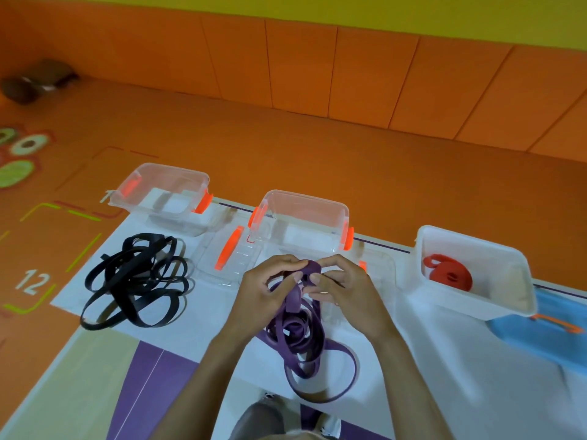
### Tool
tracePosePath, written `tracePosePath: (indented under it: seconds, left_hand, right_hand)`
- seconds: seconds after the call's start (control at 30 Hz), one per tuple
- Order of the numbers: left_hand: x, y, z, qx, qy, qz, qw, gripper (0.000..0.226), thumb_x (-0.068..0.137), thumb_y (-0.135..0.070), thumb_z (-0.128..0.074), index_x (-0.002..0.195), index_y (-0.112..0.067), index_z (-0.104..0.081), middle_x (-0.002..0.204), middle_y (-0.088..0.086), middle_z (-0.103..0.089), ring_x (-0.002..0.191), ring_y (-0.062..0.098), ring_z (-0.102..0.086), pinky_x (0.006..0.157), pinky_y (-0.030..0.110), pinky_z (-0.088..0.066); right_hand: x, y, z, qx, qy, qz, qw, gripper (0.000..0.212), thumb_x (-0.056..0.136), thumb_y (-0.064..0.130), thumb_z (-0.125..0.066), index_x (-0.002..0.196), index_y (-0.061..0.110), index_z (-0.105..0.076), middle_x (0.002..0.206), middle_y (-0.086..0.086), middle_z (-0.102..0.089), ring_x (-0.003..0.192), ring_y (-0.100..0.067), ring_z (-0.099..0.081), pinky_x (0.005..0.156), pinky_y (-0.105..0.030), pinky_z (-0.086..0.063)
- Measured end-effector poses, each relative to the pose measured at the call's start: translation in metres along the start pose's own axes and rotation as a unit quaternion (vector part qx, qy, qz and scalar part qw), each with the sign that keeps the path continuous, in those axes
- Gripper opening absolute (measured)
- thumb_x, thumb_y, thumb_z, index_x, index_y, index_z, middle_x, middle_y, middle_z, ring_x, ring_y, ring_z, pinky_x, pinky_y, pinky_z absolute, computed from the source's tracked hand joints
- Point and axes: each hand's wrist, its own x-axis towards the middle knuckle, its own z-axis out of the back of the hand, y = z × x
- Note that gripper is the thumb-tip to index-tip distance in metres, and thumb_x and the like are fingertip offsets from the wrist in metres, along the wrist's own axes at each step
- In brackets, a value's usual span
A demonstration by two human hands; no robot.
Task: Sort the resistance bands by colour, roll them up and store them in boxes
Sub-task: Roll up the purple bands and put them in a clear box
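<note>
My left hand (266, 287) and my right hand (343, 290) both pinch the top end of a purple resistance band (309, 271), held just in front of the middle clear box (344, 217). The remainder of the purple bands (298, 341) hangs down and lies in loose loops on the white mat below my hands. A tangled heap of black bands (136, 281) lies to the left. A rolled red band (451, 274) sits inside the right box (514, 258). The left clear box (127, 192) holds nothing I can see.
Two clear lids with orange clips lie flat on the mat, one (228, 255) left of the middle box, one (378, 265) partly behind my right hand. The white mat (206, 319) ends at the boxes; orange floor and padded wall lie beyond. A dark bag (35, 82) sits far left.
</note>
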Motion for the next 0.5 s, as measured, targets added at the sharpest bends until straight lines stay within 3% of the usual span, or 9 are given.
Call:
tracePosePath:
  seconds: [0.07, 0.17, 0.27, 0.4, 0.5]
  left_hand:
    - [0.003, 0.0, -0.001, -0.06, -0.014, 0.013, 0.998, 0.025, 0.099, -0.015, -0.072, 0.117, -0.03, -0.08, 0.121, -0.006, -0.077, 0.118, 0.021, -0.071, 0.096, 0.025, -0.057]
    - [0.009, -0.001, 0.003, -0.128, -0.047, 0.042, 0.99, 0.031, 0.094, -0.011, -0.079, 0.122, -0.026, -0.078, 0.119, -0.004, -0.079, 0.114, 0.018, -0.074, 0.093, 0.024, -0.059]
    - [0.016, 0.007, 0.014, -0.173, -0.075, 0.048, 0.981, 0.027, 0.089, -0.008, -0.083, 0.108, -0.027, -0.08, 0.11, 0.0, -0.081, 0.105, 0.02, -0.077, 0.088, 0.024, -0.059]
    - [0.026, 0.022, 0.035, -0.174, -0.064, 0.059, 0.981, 0.023, 0.086, -0.006, -0.085, 0.096, -0.027, -0.082, 0.102, 0.0, -0.082, 0.096, 0.019, -0.078, 0.082, 0.022, -0.059]
    - [0.036, 0.028, 0.05, -0.164, -0.034, 0.058, 0.984, 0.028, 0.084, -0.001, -0.085, 0.093, -0.027, -0.083, 0.1, 0.0, -0.082, 0.094, 0.018, -0.078, 0.082, 0.023, -0.06]
  right_hand:
    - [0.004, 0.003, -0.008, 0.038, -0.031, -0.008, 0.999, 0.015, 0.1, 0.019, -0.071, 0.112, 0.011, -0.065, 0.097, -0.013, -0.08, 0.09, -0.03, -0.08, 0.072, -0.02, -0.061]
    - [0.009, 0.003, -0.029, 0.094, -0.085, 0.007, 0.992, 0.022, 0.102, 0.023, -0.067, 0.116, 0.006, -0.064, 0.097, -0.015, -0.08, 0.089, -0.032, -0.08, 0.08, -0.029, -0.063]
    - [0.017, 0.001, -0.05, 0.125, -0.095, 0.019, 0.987, 0.027, 0.1, 0.028, -0.065, 0.115, 0.005, -0.065, 0.1, -0.014, -0.078, 0.088, -0.025, -0.076, 0.081, -0.031, -0.06]
    - [0.027, 0.003, -0.057, -0.028, -0.092, 0.014, 0.995, 0.008, 0.101, 0.025, -0.069, 0.105, 0.019, -0.073, 0.096, 0.007, -0.077, 0.08, -0.002, -0.068, 0.073, -0.015, -0.051]
    - [0.032, 0.005, -0.055, -0.066, -0.082, 0.019, 0.994, 0.012, 0.097, 0.016, -0.075, 0.108, 0.018, -0.075, 0.09, 0.002, -0.077, 0.08, -0.006, -0.071, 0.073, -0.016, -0.053]
